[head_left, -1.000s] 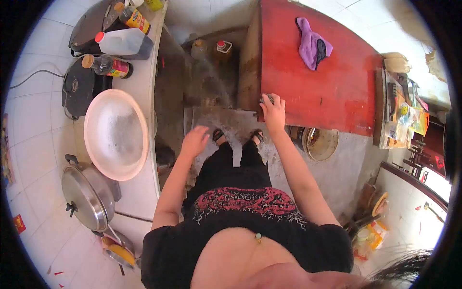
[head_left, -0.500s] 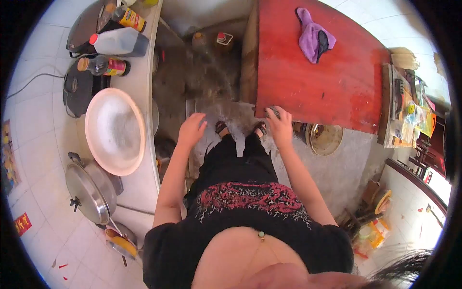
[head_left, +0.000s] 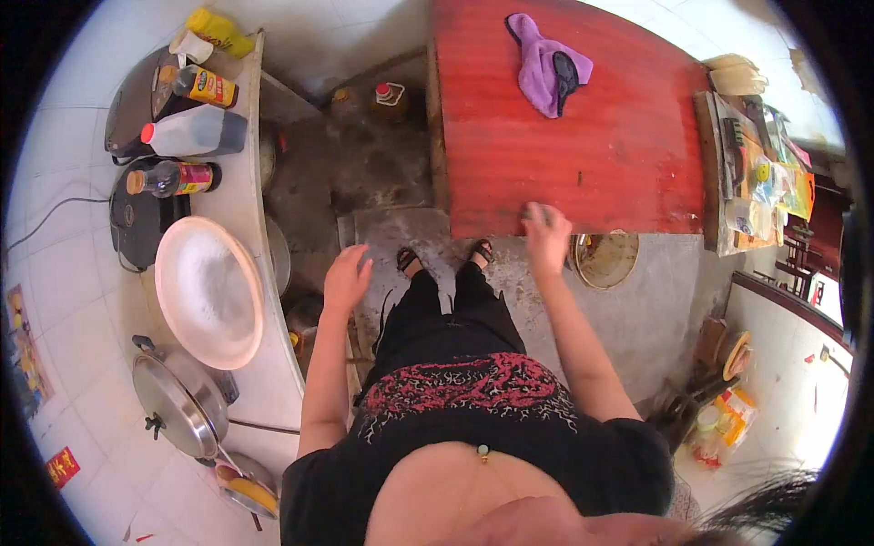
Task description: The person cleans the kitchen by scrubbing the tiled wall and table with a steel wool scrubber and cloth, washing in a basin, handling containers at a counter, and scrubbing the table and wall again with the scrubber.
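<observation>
My left hand (head_left: 347, 280) hangs in the air above the floor, between the white counter and my legs. Its fingers are apart and loosely bent, with nothing in them. My right hand (head_left: 547, 238) is at the near edge of the red tabletop (head_left: 628, 164), its fingers closed on a small dark grey thing (head_left: 537, 215). Its kind is too unclear to name, and the fingers partly cover it. Farther back on the red surface lies a crumpled purple cloth (head_left: 549, 77) with a dark edge.
On the left counter (head_left: 278, 364) stand a pale basin (head_left: 256, 314) holding whitish suds, a lidded steel pot (head_left: 177, 405) and several sauce bottles (head_left: 193, 178). A round container (head_left: 605, 262) sits below the red tabletop. Packets and a wooden board (head_left: 715, 173) line the right side.
The view has shifted, so the counter and tabletop sit differently in it. My right hand has moved right along the tabletop edge, still closed on the grey thing. My left hand stays empty.
</observation>
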{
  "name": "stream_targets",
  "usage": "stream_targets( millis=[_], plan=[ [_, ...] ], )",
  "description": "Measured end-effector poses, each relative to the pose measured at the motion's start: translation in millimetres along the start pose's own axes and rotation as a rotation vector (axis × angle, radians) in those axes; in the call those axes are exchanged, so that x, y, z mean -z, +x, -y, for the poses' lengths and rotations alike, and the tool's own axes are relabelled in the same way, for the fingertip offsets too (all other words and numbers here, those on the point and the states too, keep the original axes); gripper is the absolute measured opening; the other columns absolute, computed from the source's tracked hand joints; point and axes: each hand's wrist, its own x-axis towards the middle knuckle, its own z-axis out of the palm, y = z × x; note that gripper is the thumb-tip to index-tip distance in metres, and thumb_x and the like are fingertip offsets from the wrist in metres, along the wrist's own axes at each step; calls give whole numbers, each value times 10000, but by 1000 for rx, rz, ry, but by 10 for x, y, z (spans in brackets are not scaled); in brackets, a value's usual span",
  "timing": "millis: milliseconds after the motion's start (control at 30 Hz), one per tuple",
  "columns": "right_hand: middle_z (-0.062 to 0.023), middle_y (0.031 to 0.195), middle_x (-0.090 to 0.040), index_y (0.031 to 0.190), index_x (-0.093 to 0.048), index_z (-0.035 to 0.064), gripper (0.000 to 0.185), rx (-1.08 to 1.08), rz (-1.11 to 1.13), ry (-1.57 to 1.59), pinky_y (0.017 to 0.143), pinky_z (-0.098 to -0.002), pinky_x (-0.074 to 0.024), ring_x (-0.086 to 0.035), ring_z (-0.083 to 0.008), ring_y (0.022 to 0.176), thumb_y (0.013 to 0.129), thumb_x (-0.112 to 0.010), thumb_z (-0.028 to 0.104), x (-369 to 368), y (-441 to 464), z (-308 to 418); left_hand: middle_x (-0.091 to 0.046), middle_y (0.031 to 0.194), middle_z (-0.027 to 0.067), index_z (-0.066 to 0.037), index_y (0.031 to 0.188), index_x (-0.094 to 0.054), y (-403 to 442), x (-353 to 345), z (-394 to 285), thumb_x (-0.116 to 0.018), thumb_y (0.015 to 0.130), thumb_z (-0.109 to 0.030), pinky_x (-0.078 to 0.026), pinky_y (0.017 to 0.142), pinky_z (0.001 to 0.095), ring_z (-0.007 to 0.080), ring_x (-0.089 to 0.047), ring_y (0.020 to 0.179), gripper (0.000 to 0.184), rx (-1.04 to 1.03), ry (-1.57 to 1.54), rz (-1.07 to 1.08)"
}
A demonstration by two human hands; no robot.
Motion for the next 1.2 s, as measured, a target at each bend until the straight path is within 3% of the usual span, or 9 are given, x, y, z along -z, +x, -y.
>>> stream_targets(
  millis=[233,500,667,767,833,933,1033,1167,1200],
  plan=[
    [-100,1021,-564,1063,-600,158,296,162,101,205,802,-401,-428,-510,-320,932,767,-612,141,-299,-194,1035,-578,1110,144,-36,1086,-576,-83,-7,-6,-570,836,-162,-449,852,373,330,-553,1008,280,-29,42,28],
    [-146,1053,-523,1124,-600,144,359,-183,-52,-88,843,-428,-396,-488,-342,962,770,-640,193,-50,-137,4,-585,1104,138,-35,1074,-581,-9,39,-88,-578,822,-164,-452,858,378,323,-554,1006,283,-89,80,40],
    [-142,974,-552,1026,-605,124,259,213,-41,193,768,-433,-433,-508,-341,908,769,-611,159,-297,-194,839,-576,1104,162,-20,1075,-575,3,83,-245,-566,840,-175,-447,862,382,338,-547,1018,281,-85,91,80],
    [-132,991,-546,1028,-610,128,280,52,89,125,766,-433,-431,-501,-345,920,750,-621,152,-82,-117,340,-579,1103,151,-26,1075,-577,66,113,-252,-570,834,-174,-448,861,378,330,-550,1014,282,-123,98,62],
    [-141,915,-561,961,-611,99,204,-91,-236,-22,728,-463,-424,-525,-325,858,766,-597,160,92,-136,-141,-583,1108,133,-33,1081,-578,74,85,-281,-576,823,-174,-448,866,371,316,-551,1017,293,-134,100,76],
    [-163,953,-535,1037,-601,83,282,-238,98,66,754,-464,-420,-500,-354,886,764,-592,154,48,-122,7,-581,1110,139,-35,1084,-576,77,1,-205,-573,827,-172,-447,866,373,318,-549,1021,291,-149,106,106],
    [-156,748,-592,939,-636,32,217,165,-244,199,756,-450,-432,-553,-354,734,778,-578,164,-250,-237,738,-581,1107,143,-35,1085,-574,67,15,-329,-573,828,-171,-446,867,375,320,-549,1021,291,-150,113,128],
    [-178,664,-624,659,-630,-30,304,-434,-51,594,773,-394,-426,-546,-345,736,819,-534,210,215,32,57,-582,1101,144,-33,1078,-573,123,-16,-412,-575,825,-168,-445,867,378,322,-549,1018,287,-179,120,134],
    [-188,751,-617,792,-656,0,215,-404,-114,335,752,-412,-419,-531,-347,792,809,-563,194,157,-37,-402,-583,1099,143,-32,1076,-573,137,-35,-417,-577,823,-166,-445,867,379,323,-549,1017,287,-182,118,143]
  ],
)
